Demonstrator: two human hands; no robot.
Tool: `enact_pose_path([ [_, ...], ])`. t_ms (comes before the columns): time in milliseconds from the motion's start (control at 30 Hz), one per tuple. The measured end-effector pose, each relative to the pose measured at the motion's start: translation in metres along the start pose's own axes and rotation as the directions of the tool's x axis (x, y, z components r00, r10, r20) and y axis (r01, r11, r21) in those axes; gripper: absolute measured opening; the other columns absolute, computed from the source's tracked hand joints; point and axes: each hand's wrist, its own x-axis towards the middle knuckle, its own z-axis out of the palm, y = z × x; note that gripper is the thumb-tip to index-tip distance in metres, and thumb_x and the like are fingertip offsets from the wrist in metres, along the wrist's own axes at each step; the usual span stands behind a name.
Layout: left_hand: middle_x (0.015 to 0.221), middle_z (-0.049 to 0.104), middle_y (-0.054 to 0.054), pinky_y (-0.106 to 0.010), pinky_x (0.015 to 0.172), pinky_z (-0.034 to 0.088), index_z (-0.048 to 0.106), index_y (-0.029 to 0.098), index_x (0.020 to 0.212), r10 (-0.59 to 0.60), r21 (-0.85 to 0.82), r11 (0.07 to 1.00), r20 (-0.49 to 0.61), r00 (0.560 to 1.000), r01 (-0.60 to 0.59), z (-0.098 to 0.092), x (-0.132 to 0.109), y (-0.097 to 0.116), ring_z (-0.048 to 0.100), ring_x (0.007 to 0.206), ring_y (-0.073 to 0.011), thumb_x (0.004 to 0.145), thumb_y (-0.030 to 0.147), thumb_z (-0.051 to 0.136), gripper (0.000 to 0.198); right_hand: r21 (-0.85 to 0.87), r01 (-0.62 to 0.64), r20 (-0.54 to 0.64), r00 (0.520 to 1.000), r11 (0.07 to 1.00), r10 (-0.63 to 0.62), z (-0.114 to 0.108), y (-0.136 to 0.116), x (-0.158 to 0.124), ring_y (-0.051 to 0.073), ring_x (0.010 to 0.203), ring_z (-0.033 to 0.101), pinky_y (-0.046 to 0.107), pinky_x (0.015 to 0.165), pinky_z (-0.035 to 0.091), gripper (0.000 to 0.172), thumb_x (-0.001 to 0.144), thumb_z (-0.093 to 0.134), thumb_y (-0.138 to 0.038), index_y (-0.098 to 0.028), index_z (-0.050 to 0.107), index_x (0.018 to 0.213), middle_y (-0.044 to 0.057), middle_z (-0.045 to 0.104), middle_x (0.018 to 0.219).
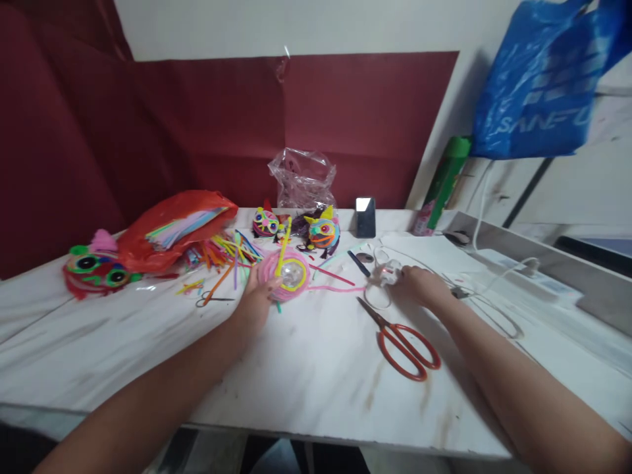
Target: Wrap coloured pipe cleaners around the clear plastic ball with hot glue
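Note:
My left hand [257,294] grips the near-left side of a ball wrapped in pink pipe cleaner [285,274], with a yellow ring and a clear dome on top. A loose pink strand trails right from it across the table. My right hand [417,284] reaches out to a small white device with a red light [388,270] and closes on it; a white cord loops below it. Red-handled scissors [402,339] lie on the white table [316,388] between my forearms, closer to the right one.
Loose coloured pipe cleaners [224,253] and small scissors [212,301] lie left of the ball. Finished animal-face balls [323,234] stand behind, another [96,270] at far left. A red bag [170,230], clear bag [302,178], phone [365,217], green can [439,187], blue bag [543,85].

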Motion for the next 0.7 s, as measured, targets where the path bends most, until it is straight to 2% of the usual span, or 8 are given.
enact_pose_path([
  [167, 0.117, 0.063, -0.006, -0.033, 0.09, 0.051, 0.051, 0.023, 0.119, 0.015, 0.04, 0.999, -0.004, 1.0, -0.015, 0.003, -0.003, -0.001, 0.061, 0.106, -0.0208, 0.059, 0.02, 0.077, 0.066, -0.351, -0.002, 0.038, 0.999, 0.937, 0.016, -0.013, -0.008, 0.005, 0.035, 0.071, 0.064, 0.046, 0.064, 0.042, 0.026, 0.059, 0.078, -0.026, -0.023, 0.052, 0.056, 0.006, 0.053, 0.054],
  [267, 0.117, 0.06, -0.006, -0.034, 0.089, 0.051, 0.05, 0.023, 0.12, 0.019, 0.115, 0.993, -0.007, 1.0, -0.018, 0.001, -0.004, -0.004, 0.06, 0.105, -0.0226, 0.055, 0.019, 0.08, 0.072, -0.374, 0.224, 0.03, 0.973, 0.9, -0.229, -0.007, -0.039, -0.004, 0.036, 0.097, 0.064, 0.051, 0.083, 0.046, 0.008, 0.074, 0.067, -0.027, -0.021, 0.065, 0.08, 0.016, 0.068, 0.09],
  [300, 0.116, 0.059, -0.006, -0.035, 0.09, 0.051, 0.051, 0.023, 0.12, 0.028, 0.141, 0.99, 0.0, 1.0, -0.028, 0.0, -0.005, -0.005, 0.06, 0.105, -0.0233, 0.054, 0.018, 0.081, 0.074, -0.342, 0.423, 0.016, 0.896, 0.839, -0.444, -0.001, -0.053, -0.009, 0.035, 0.105, 0.062, 0.05, 0.09, 0.046, 0.016, 0.084, 0.057, -0.027, -0.019, 0.067, 0.092, 0.018, 0.068, 0.104],
  [367, 0.116, 0.058, -0.007, -0.037, 0.093, 0.05, 0.05, 0.024, 0.122, 0.053, 0.19, 0.98, 0.029, 0.998, -0.058, -0.002, -0.006, -0.007, 0.059, 0.107, -0.025, 0.053, 0.018, 0.083, 0.077, -0.311, 0.554, -0.03, 0.807, 0.772, -0.59, 0.016, -0.081, -0.021, 0.03, 0.115, 0.058, 0.048, 0.098, 0.046, 0.023, 0.09, 0.05, -0.028, -0.02, 0.065, 0.105, 0.016, 0.066, 0.119],
  [433, 0.118, 0.057, -0.007, -0.04, 0.097, 0.048, 0.05, 0.024, 0.124, 0.075, 0.258, 0.962, 0.053, 0.996, -0.086, -0.002, -0.007, -0.006, 0.057, 0.111, -0.0269, 0.052, 0.018, 0.083, 0.08, -0.292, 0.748, -0.048, 0.611, 0.596, -0.79, 0.035, -0.107, -0.03, 0.028, 0.122, 0.055, 0.047, 0.1, 0.045, 0.024, 0.092, 0.05, -0.022, -0.019, 0.063, 0.113, 0.016, 0.064, 0.125],
  [500, 0.122, 0.055, -0.009, -0.044, 0.101, 0.044, 0.048, 0.023, 0.127, 0.079, 0.347, 0.933, 0.064, 0.995, -0.097, 0.0, -0.009, -0.004, 0.054, 0.116, -0.0294, 0.052, 0.019, 0.083, 0.083, -0.324, 0.806, -0.065, 0.503, 0.495, -0.862, 0.051, -0.123, -0.035, 0.028, 0.128, 0.051, 0.049, 0.104, 0.041, 0.026, 0.093, 0.051, -0.02, -0.019, 0.061, 0.117, 0.016, 0.063, 0.129],
  [567, 0.126, 0.053, -0.01, -0.047, 0.104, 0.041, 0.046, 0.022, 0.129, 0.069, 0.414, 0.905, 0.072, 0.995, -0.093, 0.002, -0.011, -0.001, 0.052, 0.12, -0.0316, 0.051, 0.019, 0.083, 0.086, -0.329, 0.796, -0.083, 0.512, 0.508, -0.855, 0.062, -0.129, -0.036, 0.027, 0.118, 0.058, 0.05, 0.103, 0.039, 0.022, 0.095, 0.05, -0.02, -0.019, 0.063, 0.112, 0.014, 0.069, 0.119],
  [700, 0.129, 0.052, -0.011, -0.047, 0.105, 0.041, 0.041, 0.021, 0.132, 0.052, 0.426, 0.9, 0.11, 0.993, -0.095, 0.004, -0.012, 0.002, 0.051, 0.122, -0.0325, 0.052, 0.019, 0.081, 0.089, -0.155, 0.724, -0.128, 0.66, 0.672, -0.74, 0.074, -0.119, -0.038, 0.021, 0.073, 0.065, 0.037, 0.076, 0.049, 0.017, 0.095, 0.051, -0.024, -0.019, 0.065, 0.087, 0.007, 0.071, 0.076],
])
